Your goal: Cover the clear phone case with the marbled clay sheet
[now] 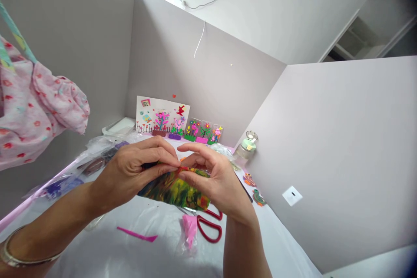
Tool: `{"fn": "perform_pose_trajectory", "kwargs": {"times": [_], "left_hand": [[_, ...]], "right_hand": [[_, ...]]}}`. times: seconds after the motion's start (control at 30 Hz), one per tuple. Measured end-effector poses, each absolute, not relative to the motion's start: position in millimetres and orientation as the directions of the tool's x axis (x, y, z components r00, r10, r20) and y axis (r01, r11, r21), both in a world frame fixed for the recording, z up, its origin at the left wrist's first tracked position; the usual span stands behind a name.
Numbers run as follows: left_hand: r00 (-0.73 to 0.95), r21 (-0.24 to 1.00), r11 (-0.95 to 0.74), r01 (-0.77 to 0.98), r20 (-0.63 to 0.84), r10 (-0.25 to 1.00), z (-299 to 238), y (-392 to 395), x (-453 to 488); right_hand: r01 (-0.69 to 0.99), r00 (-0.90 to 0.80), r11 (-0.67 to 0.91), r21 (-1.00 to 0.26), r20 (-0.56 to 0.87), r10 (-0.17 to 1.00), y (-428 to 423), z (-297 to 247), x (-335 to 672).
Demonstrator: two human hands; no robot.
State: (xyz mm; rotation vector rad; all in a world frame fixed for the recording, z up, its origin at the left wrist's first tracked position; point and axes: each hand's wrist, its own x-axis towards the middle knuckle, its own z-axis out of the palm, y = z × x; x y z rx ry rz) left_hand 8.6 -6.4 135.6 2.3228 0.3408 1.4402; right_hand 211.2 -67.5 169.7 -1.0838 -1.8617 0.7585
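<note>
Mottled sheet (176, 191) held above the surface (107, 254), short of its far edge. Left hand (130, 171) pinches the top rim; right hand (220, 176) thumbs it, pinch unclear. Colours already blended; rim work seems unfinished.

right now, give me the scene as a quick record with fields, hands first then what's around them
left hand: pinching the top edge of a marbled panel
right hand: thumb at the panel's upper edge, index finger raised; full grip unclear
panel colours: mainly green, yellow, orange, dark blue
nearer the wearer: red-handled scissors, pink material in clear plastic, pink strip
far side: white picture board
picture's right: bottle with pale green lid
</note>
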Motion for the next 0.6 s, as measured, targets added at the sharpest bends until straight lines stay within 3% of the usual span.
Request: {"fn": "perform_pose_trajectory", "kwargs": {"times": [0.6], "left_hand": [[0.46,0.386,-0.921,-0.05,0.828,0.322,126,4,10]], "right_hand": [[0.284,-0.285,0.38,-0.88,0.3,0.91,-59,164,213]]}}
